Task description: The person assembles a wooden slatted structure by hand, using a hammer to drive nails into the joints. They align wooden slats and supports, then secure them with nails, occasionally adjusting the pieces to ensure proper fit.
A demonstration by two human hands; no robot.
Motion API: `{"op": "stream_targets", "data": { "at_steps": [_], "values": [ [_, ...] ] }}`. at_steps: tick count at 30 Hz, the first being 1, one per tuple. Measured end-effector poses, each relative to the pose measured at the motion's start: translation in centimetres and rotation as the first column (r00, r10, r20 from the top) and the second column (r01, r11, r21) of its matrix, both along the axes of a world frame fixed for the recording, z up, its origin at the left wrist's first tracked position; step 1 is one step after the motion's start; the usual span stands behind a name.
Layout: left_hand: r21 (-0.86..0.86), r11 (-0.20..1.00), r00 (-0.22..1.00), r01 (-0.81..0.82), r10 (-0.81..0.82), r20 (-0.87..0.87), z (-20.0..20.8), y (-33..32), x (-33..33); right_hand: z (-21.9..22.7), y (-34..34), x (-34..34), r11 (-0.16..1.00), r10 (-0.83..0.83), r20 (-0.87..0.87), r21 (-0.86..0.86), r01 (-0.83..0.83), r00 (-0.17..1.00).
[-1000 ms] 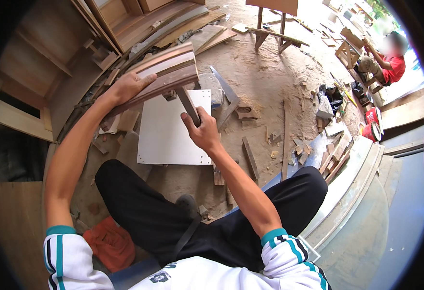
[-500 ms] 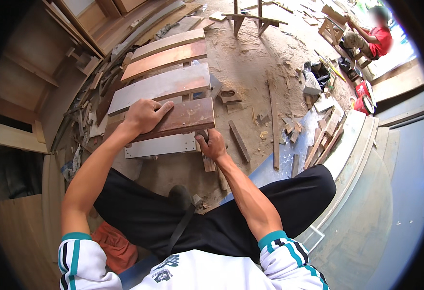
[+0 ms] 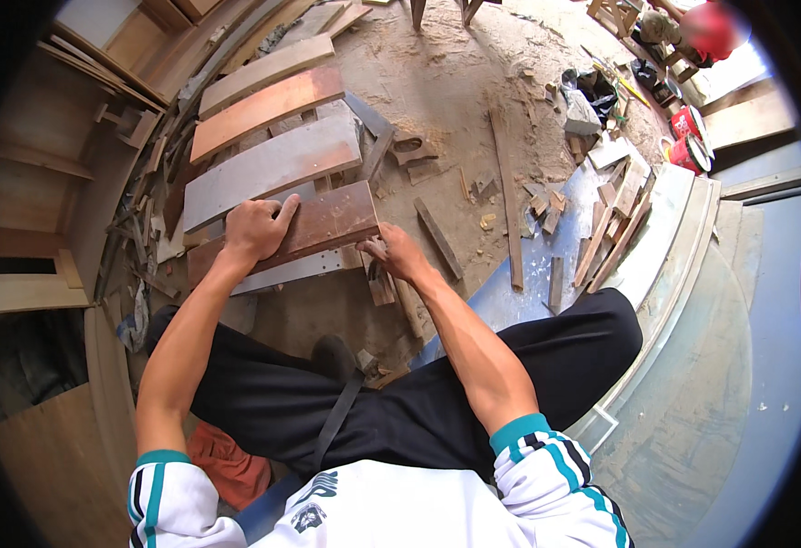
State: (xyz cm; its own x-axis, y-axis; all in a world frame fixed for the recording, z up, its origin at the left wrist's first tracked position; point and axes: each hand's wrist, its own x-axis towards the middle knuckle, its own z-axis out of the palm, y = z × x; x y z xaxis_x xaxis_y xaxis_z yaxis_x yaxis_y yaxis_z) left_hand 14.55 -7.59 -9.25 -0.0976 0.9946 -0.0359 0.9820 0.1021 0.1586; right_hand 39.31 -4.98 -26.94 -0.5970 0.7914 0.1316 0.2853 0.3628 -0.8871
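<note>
A dark brown wooden board (image 3: 327, 219) lies across the near end of a row of slats on a low wooden frame. My left hand (image 3: 259, 228) is wrapped over its middle, the thumb raised along the top face. At the board's near right corner is my right hand (image 3: 398, 251), its fingers curled against the lower edge; what they hold, if anything, is hidden. Beyond the brown board lie a grey-white slat (image 3: 272, 169), an orange-brown slat (image 3: 268, 111) and a pale slat (image 3: 268, 75). A pale, screwed crosspiece (image 3: 300, 269) shows beneath the brown board.
A handsaw (image 3: 411, 151) lies right of the slats. Wood offcuts (image 3: 615, 219) and a long thin strip (image 3: 507, 201) are scattered on the dusty floor. Red cans (image 3: 690, 153) stand at the right. A person in red (image 3: 712, 32) sits far right; wooden cabinets (image 3: 40, 155) line the left.
The view has shifted, so the slats sit further left. My left hand stays on the brown board, while my right hand's fingers have shifted at its right corner.
</note>
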Motion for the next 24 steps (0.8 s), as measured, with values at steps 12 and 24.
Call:
{"op": "stream_targets", "data": {
  "at_steps": [12, 24],
  "values": [
    [0.111, 0.992, 0.998, 0.06, -0.061, 0.012, -3.1, -0.7, -1.2, -2.0, 1.8, 0.5, 0.973, 0.059, 0.124, -0.227, -0.03, 0.991],
    [0.373, 0.915, 0.962, 0.154, -0.225, 0.155, -3.5, -1.3, -0.4, -1.3, 1.1, -2.2, 0.988, 0.106, 0.454, -0.145, -0.043, 0.885]
  ]
}}
